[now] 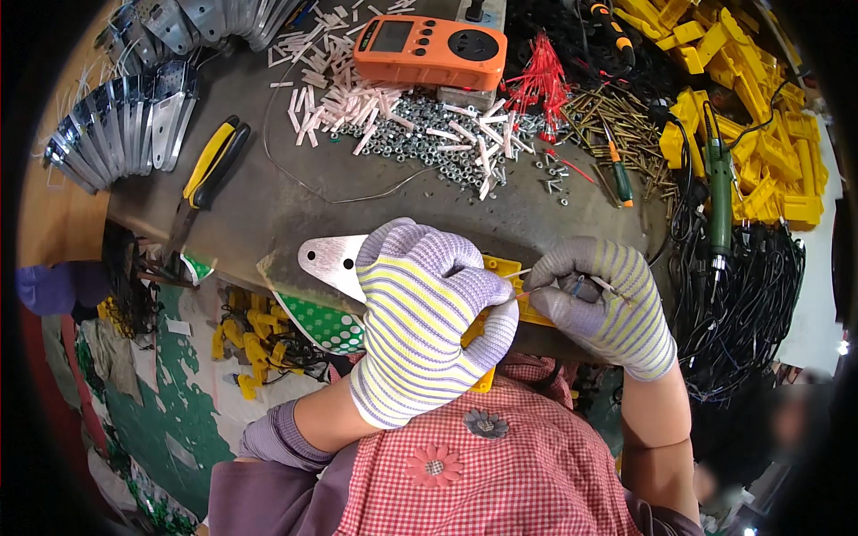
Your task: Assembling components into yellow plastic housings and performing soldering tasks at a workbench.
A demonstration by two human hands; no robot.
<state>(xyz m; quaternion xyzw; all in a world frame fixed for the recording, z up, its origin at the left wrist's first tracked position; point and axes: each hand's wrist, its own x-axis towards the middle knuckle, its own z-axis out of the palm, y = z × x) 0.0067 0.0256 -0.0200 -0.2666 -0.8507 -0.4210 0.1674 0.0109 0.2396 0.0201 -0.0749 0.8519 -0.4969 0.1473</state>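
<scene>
My left hand (420, 313), in a striped knit glove, is closed round a yellow plastic housing (502, 265) at the table's front edge. Most of the housing lies hidden behind the glove. A tapered pale metal plate (331, 261) with two dark holes sticks out to the left of this hand. My right hand (608, 308), gloved the same way, pinches thin wires (524, 272) just right of the left fingertips. A small blue bit (581, 288) shows among its fingers, too small to name.
Beyond the hands lie loose nuts (407, 143), white sleeves (308, 116), brass screws (617, 134) and an orange meter (429, 52). Yellow-handled pliers (214, 165) are at left, near metal plates (125, 125). On the right are a green electric screwdriver (718, 188), yellow housings (769, 134) and black cables (751, 304).
</scene>
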